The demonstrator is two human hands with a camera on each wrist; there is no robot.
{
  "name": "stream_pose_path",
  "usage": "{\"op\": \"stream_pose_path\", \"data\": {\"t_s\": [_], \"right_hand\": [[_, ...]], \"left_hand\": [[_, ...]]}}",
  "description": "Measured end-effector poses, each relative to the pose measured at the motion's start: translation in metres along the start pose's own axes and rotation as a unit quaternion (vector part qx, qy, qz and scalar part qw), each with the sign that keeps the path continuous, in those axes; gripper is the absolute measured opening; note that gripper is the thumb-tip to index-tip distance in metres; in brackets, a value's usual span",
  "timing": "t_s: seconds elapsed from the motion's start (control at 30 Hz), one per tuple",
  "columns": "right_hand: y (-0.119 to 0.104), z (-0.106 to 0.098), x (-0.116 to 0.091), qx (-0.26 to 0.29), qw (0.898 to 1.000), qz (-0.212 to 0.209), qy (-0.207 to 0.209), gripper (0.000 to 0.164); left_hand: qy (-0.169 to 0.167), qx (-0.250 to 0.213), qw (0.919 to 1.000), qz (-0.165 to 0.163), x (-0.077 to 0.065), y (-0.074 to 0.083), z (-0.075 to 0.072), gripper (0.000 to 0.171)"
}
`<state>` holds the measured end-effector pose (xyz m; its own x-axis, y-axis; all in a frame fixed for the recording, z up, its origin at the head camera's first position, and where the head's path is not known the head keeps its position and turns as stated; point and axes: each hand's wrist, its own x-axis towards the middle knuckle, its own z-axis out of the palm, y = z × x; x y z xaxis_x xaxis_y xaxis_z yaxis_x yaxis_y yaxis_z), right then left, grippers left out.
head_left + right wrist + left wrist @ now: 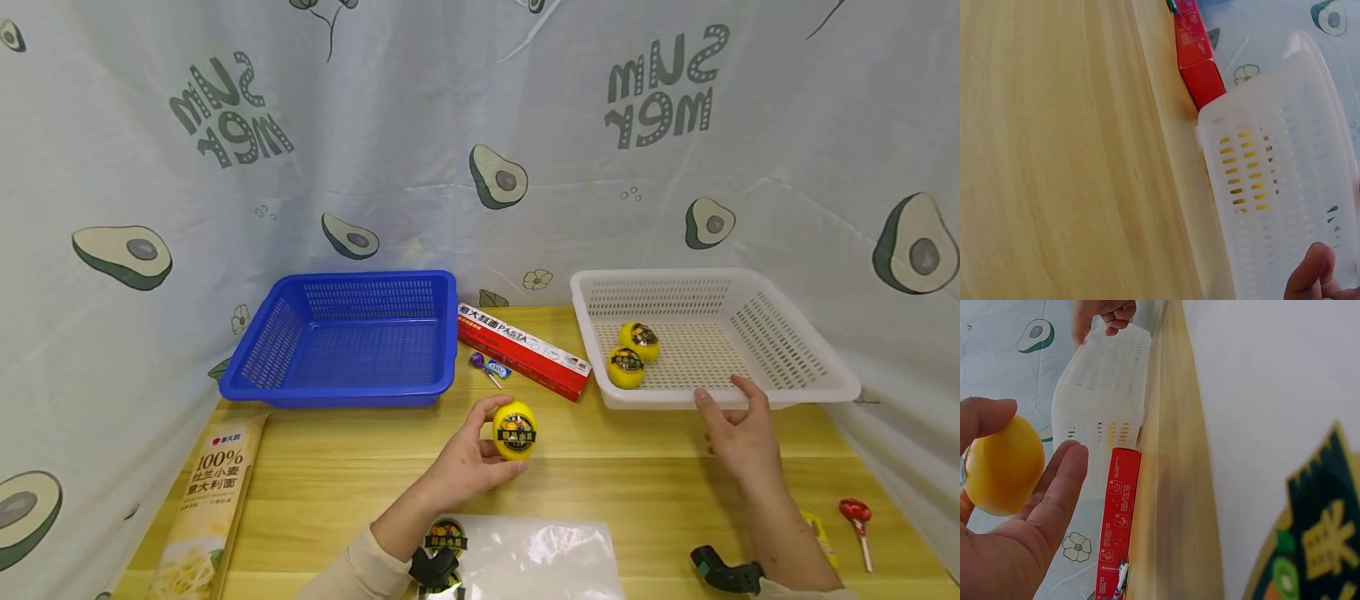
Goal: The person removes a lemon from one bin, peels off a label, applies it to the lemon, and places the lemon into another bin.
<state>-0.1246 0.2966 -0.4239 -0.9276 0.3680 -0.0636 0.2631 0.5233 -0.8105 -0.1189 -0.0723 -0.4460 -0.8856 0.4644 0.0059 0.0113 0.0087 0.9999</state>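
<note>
My left hand (468, 462) holds a yellow lemon (515, 431) above the middle of the table, thumb below and fingers above. A round black label faces up on it. The left wrist view shows the lemon (1007, 465) between thumb and fingers. At the front rim of the white basket (795, 396) is my right hand (742, 437), thumb and index finger spread, with nothing between them. Whether it touches the rim I cannot tell. Two more labelled lemons, one (626, 367) in front of the other (640, 341), lie in the basket's left part.
A blue basket (337, 392) stands at back left. Between the baskets lie a red pasta box (525, 350) and a purple lollipop (477, 360). A pasta packet (206, 500) is at left, a sheet (547, 554) with round labels in front, a red lollipop (856, 510) at right.
</note>
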Motion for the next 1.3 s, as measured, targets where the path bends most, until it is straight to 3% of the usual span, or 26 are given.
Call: {"op": "stream_pose_path", "data": {"t_s": [0.13,0.27,0.4,0.57,0.7,0.87,0.97,1.17,1.2,1.3], "right_hand": [[0.003,0.001,0.001,0.015,1.000,0.019,0.001,0.085],[0.006,0.001,0.000,0.026,0.999,0.040,0.008,0.085],[0.007,0.001,0.001,0.023,0.998,0.048,0.019,0.084],[0.007,0.002,0.004,0.029,0.999,0.034,0.028,0.082],[0.005,0.006,0.004,0.035,0.999,0.025,0.026,0.081],[0.003,0.009,0.002,0.044,0.998,0.026,0.023,0.080],[0.004,0.010,0.001,0.046,0.998,0.030,0.025,0.081],[0.006,0.008,0.000,0.037,0.999,0.026,0.028,0.081],[0.006,0.008,0.000,0.035,0.999,0.026,0.029,0.080],[0.006,0.007,0.000,0.033,0.999,0.021,0.029,0.079]], "left_hand": [[0.016,0.039,0.9991,0.006,0.011,0.006,0.001,0.083],[0.003,0.080,0.9963,0.033,0.035,0.022,0.007,0.082],[-0.011,0.120,0.9902,0.069,0.073,0.045,0.015,0.080],[-0.008,0.197,0.9745,0.108,0.130,0.067,0.024,0.080],[-0.014,0.241,0.9639,0.113,0.168,0.071,0.030,0.079],[-0.017,0.272,0.9568,0.101,0.199,0.068,0.035,0.075],[-0.020,0.328,0.9391,0.101,0.214,0.066,0.035,0.075],[0.003,0.477,0.8763,0.068,0.236,0.064,0.036,0.076],[0.006,0.489,0.8700,0.061,0.239,0.063,0.037,0.076],[0.013,0.505,0.8618,0.041,0.247,0.059,0.040,0.073]]}}
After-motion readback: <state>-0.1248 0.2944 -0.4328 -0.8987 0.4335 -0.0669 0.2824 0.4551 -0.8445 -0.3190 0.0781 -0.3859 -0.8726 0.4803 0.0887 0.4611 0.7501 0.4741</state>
